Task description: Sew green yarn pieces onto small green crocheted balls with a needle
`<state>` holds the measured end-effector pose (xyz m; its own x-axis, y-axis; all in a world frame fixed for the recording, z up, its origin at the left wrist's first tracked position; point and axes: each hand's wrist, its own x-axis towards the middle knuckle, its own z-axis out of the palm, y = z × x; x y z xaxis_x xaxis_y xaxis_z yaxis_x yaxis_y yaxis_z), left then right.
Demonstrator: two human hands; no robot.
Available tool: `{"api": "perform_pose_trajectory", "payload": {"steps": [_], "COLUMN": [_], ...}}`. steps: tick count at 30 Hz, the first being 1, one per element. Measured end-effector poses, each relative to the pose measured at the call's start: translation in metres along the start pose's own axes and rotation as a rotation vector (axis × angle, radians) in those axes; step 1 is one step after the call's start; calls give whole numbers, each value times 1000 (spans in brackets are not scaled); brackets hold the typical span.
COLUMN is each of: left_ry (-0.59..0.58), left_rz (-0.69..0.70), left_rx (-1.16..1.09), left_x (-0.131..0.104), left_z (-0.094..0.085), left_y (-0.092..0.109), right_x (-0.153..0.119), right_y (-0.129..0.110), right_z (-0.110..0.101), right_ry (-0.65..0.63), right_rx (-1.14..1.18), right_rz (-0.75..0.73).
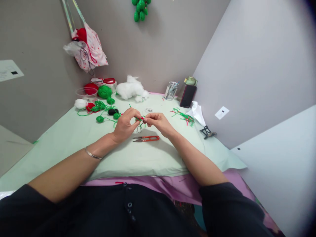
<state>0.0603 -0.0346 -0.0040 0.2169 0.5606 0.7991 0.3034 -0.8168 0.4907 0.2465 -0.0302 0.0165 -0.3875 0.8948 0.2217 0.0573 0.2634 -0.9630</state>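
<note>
My left hand (127,123) and my right hand (158,122) meet over the middle of the table, fingertips close together. Pinched in my left fingers is a small red and green yarn piece (142,118). My right thumb and fingers are closed at its right side on something thin and dark, perhaps thread or a needle, too small to make out. A dark thread loop (139,129) hangs below the fingertips. Just under my hands lies a pair of orange-handled thread snips (146,139), blades pointing left. A silver bangle circles my left wrist.
Green yarn balls (104,92), a black spool (113,112) and a clear tub (86,93) sit at the back left. White stuffing (132,89) lies behind my hands. Yarn scraps (185,117), a phone (188,96), a pen cup (171,91) and a black clip (207,132) are at right.
</note>
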Motion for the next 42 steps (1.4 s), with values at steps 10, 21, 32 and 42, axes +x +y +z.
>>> {"api": "perform_pose_trajectory", "payload": {"steps": [10,21,32,42], "left_ry": [-97,-335,-287,-311], "left_rz": [-64,-649,-731,-771], "left_rx": [-130,-739,-853,-902], "left_x": [-1,4,10,10], "left_z": [3,3,-4,-5], "left_y": [1,-4,-5,-4], "right_x": [-2,5,-1,5], "right_y": [-7,-21,-9,-14], "right_z": [-6,-79,-136,-67], "right_ry": [23,389,807,374], "right_rx": [-70,536,405,98], "right_rz": [-71,136,-14,-158]}}
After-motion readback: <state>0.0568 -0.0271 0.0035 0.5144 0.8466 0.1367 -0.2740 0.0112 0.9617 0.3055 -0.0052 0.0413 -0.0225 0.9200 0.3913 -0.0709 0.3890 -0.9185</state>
